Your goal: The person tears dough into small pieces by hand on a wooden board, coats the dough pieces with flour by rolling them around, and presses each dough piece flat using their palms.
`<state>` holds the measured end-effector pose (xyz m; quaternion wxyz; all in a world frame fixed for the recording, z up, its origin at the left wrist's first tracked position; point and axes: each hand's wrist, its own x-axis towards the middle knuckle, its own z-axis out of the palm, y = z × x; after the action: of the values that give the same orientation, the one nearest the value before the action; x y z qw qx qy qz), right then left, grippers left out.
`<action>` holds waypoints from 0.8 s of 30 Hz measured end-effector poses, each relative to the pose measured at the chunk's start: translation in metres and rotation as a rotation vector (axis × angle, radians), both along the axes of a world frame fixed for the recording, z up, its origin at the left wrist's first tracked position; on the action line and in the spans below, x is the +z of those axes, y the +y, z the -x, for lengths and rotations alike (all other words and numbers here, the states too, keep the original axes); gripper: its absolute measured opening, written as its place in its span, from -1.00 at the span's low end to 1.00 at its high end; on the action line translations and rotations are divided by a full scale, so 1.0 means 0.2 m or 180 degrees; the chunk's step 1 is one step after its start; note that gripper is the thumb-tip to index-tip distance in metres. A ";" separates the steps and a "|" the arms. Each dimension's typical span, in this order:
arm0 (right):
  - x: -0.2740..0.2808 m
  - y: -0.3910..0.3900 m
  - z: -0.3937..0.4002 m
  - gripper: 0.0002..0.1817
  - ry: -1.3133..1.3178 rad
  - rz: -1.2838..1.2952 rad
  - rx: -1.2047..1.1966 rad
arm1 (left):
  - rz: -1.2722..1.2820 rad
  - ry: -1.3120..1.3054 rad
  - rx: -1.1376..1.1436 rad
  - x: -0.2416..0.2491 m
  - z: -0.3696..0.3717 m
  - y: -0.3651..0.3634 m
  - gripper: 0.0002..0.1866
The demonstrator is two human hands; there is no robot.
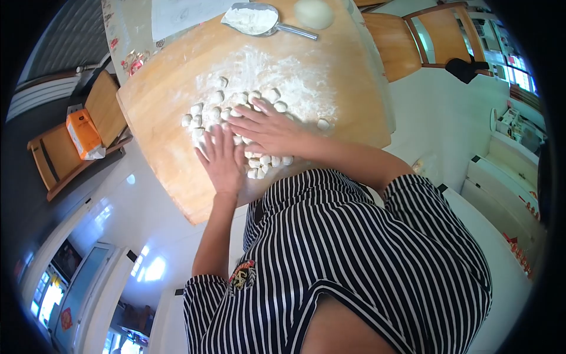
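Observation:
Many small floured dough pieces (196, 110) lie in a cluster on a wooden board (159, 147). My left hand (223, 162) rests palm down at the near left of the cluster, its fingers stretched out and spread over some pieces. Beside it, my right hand (268, 131) lies flat across the middle of the cluster, fingers pointing left and apart. Neither hand grips anything; the pieces under the palms are hidden. Loose flour (295, 79) is spread on the board beyond the hands.
At the board's far side are a metal scoop (278, 26) filled with flour and a round dough ball (313, 13). A floral tablecloth (127, 35) shows beyond the board. An orange package (84, 133) sits on a wooden chair (53, 168) at left; another chair (392, 47) stands at right.

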<state>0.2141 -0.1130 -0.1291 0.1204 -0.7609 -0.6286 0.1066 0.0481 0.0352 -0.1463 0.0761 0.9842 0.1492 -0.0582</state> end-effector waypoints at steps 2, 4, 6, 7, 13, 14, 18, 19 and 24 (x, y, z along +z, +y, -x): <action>0.01 0.12 -0.05 -0.25 -0.0460 0.0042 0.0045 | 0.0027 -0.0406 0.0437 -0.03 -0.09 0.09 -0.36; -0.03 0.19 -0.12 -0.30 -0.0396 -0.0018 -0.0319 | -0.0006 -0.0496 0.0485 -0.04 -0.26 0.14 -0.37; -0.01 0.21 -0.22 -0.36 -0.0663 0.0271 -0.0413 | -0.0020 -0.0601 0.0534 -0.05 -0.43 0.15 -0.37; -0.02 0.17 -0.27 -0.35 -0.0583 0.0215 -0.0608 | 0.0071 -0.0634 0.0435 -0.05 -0.50 0.12 -0.37; 0.01 -0.21 -0.28 -0.29 -0.0478 0.0107 -0.0682 | 0.0597 -0.0479 -0.0383 0.06 -0.46 -0.10 -0.29; -0.01 -0.21 -0.24 -0.29 -0.0484 0.0094 -0.0672 | 0.0585 -0.0486 -0.0374 0.06 -0.38 -0.10 -0.29; 0.06 -0.11 -0.04 -0.32 0.0057 0.0374 -0.0038 | 0.0279 0.0026 -0.0495 0.04 -0.02 -0.04 -0.27; 0.04 -0.05 -0.01 -0.32 0.0129 0.0363 0.0170 | 0.0183 0.0167 -0.0422 0.04 0.02 -0.02 -0.27; 0.02 0.26 -0.09 -0.34 -0.0177 -0.0045 -0.0129 | 0.0050 -0.0121 0.0169 0.01 -0.15 0.12 -0.29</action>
<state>0.2325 -0.0612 -0.1255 0.1105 -0.7753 -0.6169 0.0785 0.0788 0.0596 -0.1443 0.0881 0.9802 0.1733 -0.0387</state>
